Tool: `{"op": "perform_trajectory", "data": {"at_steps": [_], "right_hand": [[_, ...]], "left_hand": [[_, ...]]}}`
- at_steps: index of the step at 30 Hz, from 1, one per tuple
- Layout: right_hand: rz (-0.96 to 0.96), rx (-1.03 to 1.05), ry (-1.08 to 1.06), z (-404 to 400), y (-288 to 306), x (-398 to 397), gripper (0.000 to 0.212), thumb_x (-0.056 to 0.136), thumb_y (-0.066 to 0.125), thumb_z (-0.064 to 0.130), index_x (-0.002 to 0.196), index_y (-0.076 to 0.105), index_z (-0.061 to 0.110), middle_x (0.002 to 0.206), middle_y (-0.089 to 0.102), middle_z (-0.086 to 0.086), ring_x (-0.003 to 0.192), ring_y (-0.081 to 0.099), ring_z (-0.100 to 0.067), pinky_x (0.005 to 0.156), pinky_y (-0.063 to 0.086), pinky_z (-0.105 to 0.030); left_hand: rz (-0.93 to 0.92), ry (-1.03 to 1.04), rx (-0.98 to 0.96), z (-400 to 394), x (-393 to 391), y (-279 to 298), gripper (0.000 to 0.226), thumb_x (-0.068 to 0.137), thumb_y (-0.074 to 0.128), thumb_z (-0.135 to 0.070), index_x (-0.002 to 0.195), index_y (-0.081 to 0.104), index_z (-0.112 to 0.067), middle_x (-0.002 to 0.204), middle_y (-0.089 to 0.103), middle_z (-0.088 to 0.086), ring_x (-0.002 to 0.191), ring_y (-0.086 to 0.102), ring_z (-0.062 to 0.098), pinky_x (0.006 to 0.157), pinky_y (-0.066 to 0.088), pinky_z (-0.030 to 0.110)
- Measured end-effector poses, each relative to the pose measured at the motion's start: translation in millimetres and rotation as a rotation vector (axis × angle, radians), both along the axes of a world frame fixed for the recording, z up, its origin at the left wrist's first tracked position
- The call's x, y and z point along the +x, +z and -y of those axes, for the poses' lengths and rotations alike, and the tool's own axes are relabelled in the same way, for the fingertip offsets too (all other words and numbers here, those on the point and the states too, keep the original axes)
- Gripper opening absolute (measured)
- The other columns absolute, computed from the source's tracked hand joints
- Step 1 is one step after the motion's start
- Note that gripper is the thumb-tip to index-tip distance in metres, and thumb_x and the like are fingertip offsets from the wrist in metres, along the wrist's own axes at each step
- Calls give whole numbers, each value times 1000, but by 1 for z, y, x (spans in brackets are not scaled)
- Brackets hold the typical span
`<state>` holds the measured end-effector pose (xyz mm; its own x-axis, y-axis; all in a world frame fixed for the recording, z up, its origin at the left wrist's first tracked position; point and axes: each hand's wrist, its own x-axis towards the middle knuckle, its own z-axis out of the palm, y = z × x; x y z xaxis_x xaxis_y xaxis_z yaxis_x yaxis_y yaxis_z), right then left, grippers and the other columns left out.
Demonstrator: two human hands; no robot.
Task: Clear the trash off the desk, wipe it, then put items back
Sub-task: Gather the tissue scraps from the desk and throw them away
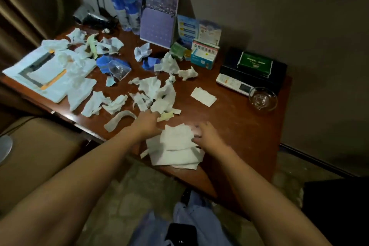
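A brown wooden desk [239, 126] is littered with several crumpled white tissues [155, 94] and torn blue wrapper scraps [107, 62]. At the near edge lies a pile of white tissue paper [175, 150]. My left hand [147, 124] rests on the pile's left side, its fingers reaching toward a yellowish paper scrap [165, 116]. My right hand [205, 136] presses on the pile's right side with its fingers spread. A flat white paper slip [203, 97] lies alone to the right.
At the back stand two water bottles [123, 6], a purple calendar [159, 12], leaflets and medicine boxes [203, 54]. A black tissue box [255, 66], a white remote [233, 84] and a glass ashtray [262, 99] sit at the right. A white sheet [46, 74] covers the left.
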<state>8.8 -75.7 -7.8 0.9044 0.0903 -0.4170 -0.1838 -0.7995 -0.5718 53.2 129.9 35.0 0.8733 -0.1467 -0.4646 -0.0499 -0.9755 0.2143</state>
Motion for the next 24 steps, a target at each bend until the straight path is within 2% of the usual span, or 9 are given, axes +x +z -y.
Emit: {"op": "perform_trajectory", "data": {"at_steps": [5,8,12,17,20,24], "right_hand": [[4,-10,-99,24,7,34,49,89,61,13,135,44,8,134,38,-12,114,50,-25,80,35,-19],[-9,-28,-158,35,5,49,50,88,63,13,134,45,11,134,40,-11,109,51,-24,87,41,-27],[-13,-19,-232,34,2,71,49,88,63,15,134,46,13,133,40,-10,109,52,-23,91,45,-29],[-10,-42,-323,18,-1,112,48,90,62,19,135,47,12,136,39,-11,117,48,-25,98,43,-33],[-7,-94,-377,4,-6,142,50,90,61,26,135,45,11,138,38,-11,124,43,-27,101,36,-31],[-58,-191,-506,-14,-17,177,54,92,57,36,136,40,9,139,34,-17,127,36,-33,103,33,-38]], "left_hand": [[3,-125,7,28,36,-9,58,88,61,-36,138,40,-16,134,41,13,122,39,30,100,38,38],[-1,-147,7,31,55,-18,61,85,63,-38,137,40,-16,137,40,12,122,39,28,99,39,38],[-45,-135,-71,28,88,-22,67,86,64,-32,143,32,-16,147,27,13,133,29,30,106,34,39],[46,-182,-170,31,147,-25,70,89,60,-28,148,24,-16,149,23,18,135,25,36,108,30,44],[77,-189,-146,34,188,-28,84,83,66,-41,150,18,-23,154,13,16,139,15,39,112,23,52],[26,-159,-119,36,236,-36,90,81,61,-58,149,7,-39,158,-8,8,143,-9,41,111,9,63]]}}
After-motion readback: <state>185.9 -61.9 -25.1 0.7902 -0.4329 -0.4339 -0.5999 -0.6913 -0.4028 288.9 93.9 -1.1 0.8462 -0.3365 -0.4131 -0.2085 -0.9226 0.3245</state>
